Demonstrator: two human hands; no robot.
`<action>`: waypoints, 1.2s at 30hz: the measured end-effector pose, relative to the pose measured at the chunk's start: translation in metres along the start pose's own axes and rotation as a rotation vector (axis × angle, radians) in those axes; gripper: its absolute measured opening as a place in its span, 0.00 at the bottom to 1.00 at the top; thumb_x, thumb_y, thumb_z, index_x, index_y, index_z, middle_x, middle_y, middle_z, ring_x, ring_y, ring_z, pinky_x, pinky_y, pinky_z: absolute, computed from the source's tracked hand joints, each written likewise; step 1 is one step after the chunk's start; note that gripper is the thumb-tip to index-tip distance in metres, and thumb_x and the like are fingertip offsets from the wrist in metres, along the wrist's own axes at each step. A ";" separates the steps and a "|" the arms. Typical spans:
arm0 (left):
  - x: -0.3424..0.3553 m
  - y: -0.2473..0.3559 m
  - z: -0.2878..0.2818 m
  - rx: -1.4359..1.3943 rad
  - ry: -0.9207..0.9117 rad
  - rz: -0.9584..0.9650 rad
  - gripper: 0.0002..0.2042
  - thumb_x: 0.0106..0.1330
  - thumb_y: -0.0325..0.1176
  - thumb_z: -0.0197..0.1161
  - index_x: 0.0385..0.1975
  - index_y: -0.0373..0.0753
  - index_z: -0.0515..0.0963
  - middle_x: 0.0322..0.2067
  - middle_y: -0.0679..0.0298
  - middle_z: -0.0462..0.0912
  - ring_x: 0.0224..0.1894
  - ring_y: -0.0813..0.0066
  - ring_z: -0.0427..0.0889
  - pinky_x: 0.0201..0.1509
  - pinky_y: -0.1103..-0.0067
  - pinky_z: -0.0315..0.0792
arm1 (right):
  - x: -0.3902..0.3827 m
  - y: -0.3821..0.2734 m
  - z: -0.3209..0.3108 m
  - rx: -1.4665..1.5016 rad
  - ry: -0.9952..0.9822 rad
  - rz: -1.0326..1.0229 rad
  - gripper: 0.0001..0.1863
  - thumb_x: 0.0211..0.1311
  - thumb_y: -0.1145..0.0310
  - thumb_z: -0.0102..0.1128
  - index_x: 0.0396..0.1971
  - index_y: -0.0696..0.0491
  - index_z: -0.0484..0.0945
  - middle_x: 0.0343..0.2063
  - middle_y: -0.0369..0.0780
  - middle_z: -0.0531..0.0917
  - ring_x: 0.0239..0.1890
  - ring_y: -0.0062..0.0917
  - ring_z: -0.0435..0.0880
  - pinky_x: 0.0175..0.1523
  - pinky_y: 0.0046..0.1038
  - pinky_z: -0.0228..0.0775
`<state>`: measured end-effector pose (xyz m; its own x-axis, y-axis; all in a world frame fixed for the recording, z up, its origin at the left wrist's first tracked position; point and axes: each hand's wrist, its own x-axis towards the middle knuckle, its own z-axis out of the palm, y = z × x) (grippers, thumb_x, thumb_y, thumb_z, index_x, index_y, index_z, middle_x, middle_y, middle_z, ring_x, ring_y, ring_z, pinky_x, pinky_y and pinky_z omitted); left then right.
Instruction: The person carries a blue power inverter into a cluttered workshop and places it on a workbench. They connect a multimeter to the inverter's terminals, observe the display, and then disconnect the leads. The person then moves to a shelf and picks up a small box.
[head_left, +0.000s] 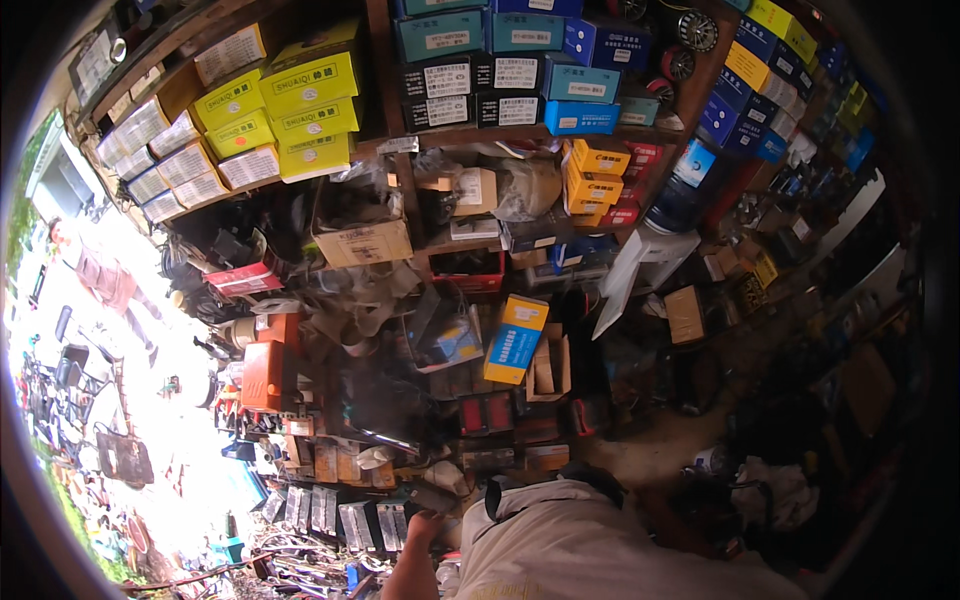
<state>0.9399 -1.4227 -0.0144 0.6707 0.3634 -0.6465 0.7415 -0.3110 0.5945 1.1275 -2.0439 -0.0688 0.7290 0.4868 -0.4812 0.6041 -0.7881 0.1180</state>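
My left arm comes up from the lower edge, and what looks like my left hand (424, 524) is at its upper end. Its fingers cannot be made out. Beside it stands a row of dark, upright battery-like blocks (360, 525), with a pile of metal wrenches and other tools (310, 550) below them. My right forearm (680, 525) shows faintly in the shade to the right of my light shirt, and the right hand is not visible. Ahead of me, a yellow-and-blue charger box (516, 340) leans by an open cardboard box (549, 365).
Shelves hold lime-green boxes (312, 85), teal boxes (440, 35) and orange boxes (598, 175). An orange case (268, 375) sits at the left. A water dispenser with a blue bottle (683, 180) stands to the right. Outside in bright light, a person (100, 270) is near a bicycle-like frame (85, 360).
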 end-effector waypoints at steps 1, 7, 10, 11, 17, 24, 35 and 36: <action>0.000 -0.008 -0.002 -0.104 -0.004 0.005 0.17 0.59 0.45 0.61 0.39 0.38 0.81 0.43 0.55 0.82 0.44 0.56 0.80 0.47 0.67 0.72 | 0.008 -0.006 -0.018 0.142 -0.013 0.073 0.13 0.58 0.66 0.54 0.37 0.57 0.81 0.31 0.46 0.82 0.34 0.35 0.82 0.42 0.38 0.73; 0.044 0.008 -0.059 -1.768 -0.384 0.071 0.13 0.65 0.48 0.59 0.38 0.46 0.78 0.40 0.68 0.82 0.45 0.66 0.79 0.42 0.67 0.72 | 0.038 -0.041 -0.198 1.131 0.171 0.631 0.14 0.51 0.61 0.63 0.27 0.59 0.81 0.24 0.44 0.82 0.30 0.30 0.82 0.36 0.34 0.72; -0.015 0.180 -0.132 -1.827 -0.097 0.275 0.17 0.68 0.51 0.51 0.41 0.45 0.77 0.48 0.61 0.79 0.52 0.63 0.74 0.56 0.62 0.69 | 0.047 -0.045 -0.202 1.139 0.279 0.557 0.16 0.52 0.61 0.63 0.27 0.61 0.81 0.24 0.44 0.83 0.29 0.29 0.82 0.37 0.33 0.72; -0.020 0.207 -0.147 -1.847 -0.091 0.404 0.24 0.68 0.57 0.48 0.49 0.43 0.73 0.50 0.58 0.77 0.53 0.59 0.74 0.60 0.59 0.66 | 0.054 -0.046 -0.201 1.108 0.289 0.527 0.16 0.52 0.60 0.63 0.28 0.61 0.82 0.25 0.45 0.83 0.29 0.29 0.82 0.37 0.33 0.72; -0.049 0.324 -0.196 -1.906 -0.442 0.715 0.35 0.63 0.66 0.44 0.59 0.44 0.66 0.56 0.54 0.72 0.56 0.55 0.72 0.63 0.51 0.60 | 0.049 -0.045 -0.181 1.098 0.231 0.595 0.18 0.52 0.59 0.64 0.30 0.62 0.82 0.25 0.45 0.84 0.29 0.28 0.82 0.37 0.33 0.72; -0.038 0.311 -0.169 -1.871 -0.455 0.720 0.29 0.63 0.56 0.50 0.60 0.44 0.67 0.58 0.57 0.71 0.59 0.57 0.71 0.66 0.52 0.56 | 0.024 -0.048 -0.173 1.211 0.061 0.672 0.18 0.54 0.58 0.61 0.20 0.61 0.78 0.17 0.42 0.77 0.21 0.26 0.76 0.30 0.37 0.68; -0.021 0.314 -0.150 -1.912 -0.552 0.484 0.31 0.64 0.60 0.48 0.57 0.42 0.70 0.55 0.57 0.75 0.57 0.58 0.73 0.66 0.55 0.56 | 0.018 -0.032 -0.112 0.858 0.030 0.463 0.13 0.54 0.62 0.58 0.22 0.58 0.77 0.19 0.45 0.76 0.24 0.32 0.77 0.33 0.38 0.69; -0.020 0.314 -0.149 -1.905 -0.555 0.475 0.31 0.64 0.60 0.47 0.57 0.42 0.70 0.55 0.57 0.75 0.57 0.58 0.73 0.66 0.55 0.56 | 0.017 -0.038 -0.131 0.982 0.087 0.499 0.18 0.54 0.62 0.60 0.17 0.62 0.74 0.14 0.45 0.72 0.19 0.29 0.74 0.30 0.39 0.66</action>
<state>1.1575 -1.3965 0.2567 0.9723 0.1810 -0.1481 -0.1618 0.9779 0.1324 1.1592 -1.9569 0.0326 0.8631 0.0249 -0.5043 -0.2549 -0.8407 -0.4778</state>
